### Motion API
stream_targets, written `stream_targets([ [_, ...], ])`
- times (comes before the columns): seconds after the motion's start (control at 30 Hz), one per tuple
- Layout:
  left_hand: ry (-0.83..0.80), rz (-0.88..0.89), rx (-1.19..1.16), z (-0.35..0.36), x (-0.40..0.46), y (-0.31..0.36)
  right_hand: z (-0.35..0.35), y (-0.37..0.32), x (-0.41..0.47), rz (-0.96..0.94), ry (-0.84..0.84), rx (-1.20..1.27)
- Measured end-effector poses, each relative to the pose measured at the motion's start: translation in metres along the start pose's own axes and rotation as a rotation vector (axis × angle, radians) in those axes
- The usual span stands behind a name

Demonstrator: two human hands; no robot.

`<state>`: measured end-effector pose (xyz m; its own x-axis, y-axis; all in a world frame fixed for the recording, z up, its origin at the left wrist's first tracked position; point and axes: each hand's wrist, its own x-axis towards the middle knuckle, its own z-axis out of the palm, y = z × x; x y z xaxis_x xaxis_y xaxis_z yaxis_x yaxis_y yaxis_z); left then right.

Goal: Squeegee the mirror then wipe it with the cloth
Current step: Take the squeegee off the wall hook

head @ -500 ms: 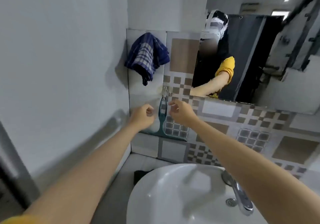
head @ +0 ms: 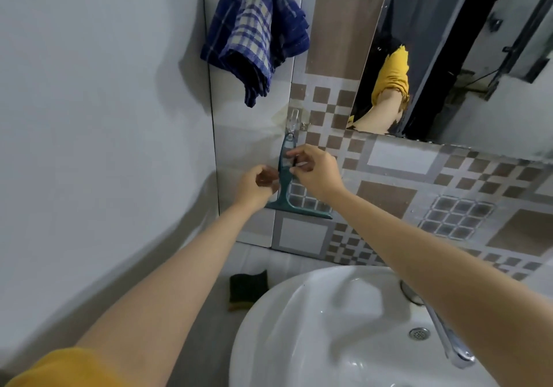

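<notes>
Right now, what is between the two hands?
In the head view, the teal squeegee's handle runs between the left hand and right hand, hanging from a clear wall hook.

The blue checked cloth (head: 257, 36) hangs on the tiled wall (head: 398, 159), left of the mirror (head: 466, 57). Below it hangs the teal plastic squeegee (head: 285, 189), above the white ceramic sink (head: 329, 326); a dark sponge (head: 247, 291) lies left of the sink.

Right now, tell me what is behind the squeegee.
Patterned wall tile shows behind the squeegee, which hangs from a clear hook. The right hand and left hand cover the tile around the handle.
</notes>
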<state>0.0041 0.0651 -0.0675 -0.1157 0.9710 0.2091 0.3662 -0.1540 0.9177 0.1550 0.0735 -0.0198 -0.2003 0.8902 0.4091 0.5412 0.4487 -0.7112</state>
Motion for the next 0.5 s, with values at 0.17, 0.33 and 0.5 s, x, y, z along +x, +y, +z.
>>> stream_targets([
  [0.17, -0.005, 0.028, -0.058, -0.002, -0.007, -0.001, 0.002, -0.008, -0.002, 0.012, 0.050, 0.033],
  [0.33, 0.008, 0.053, -0.190, -0.008, -0.019, 0.008, -0.009, -0.021, -0.003, 0.018, 0.095, 0.078],
  [0.5, -0.047, 0.111, -0.262, -0.014, -0.036, 0.030, -0.033, -0.041, -0.014, -0.004, 0.126, 0.146],
])
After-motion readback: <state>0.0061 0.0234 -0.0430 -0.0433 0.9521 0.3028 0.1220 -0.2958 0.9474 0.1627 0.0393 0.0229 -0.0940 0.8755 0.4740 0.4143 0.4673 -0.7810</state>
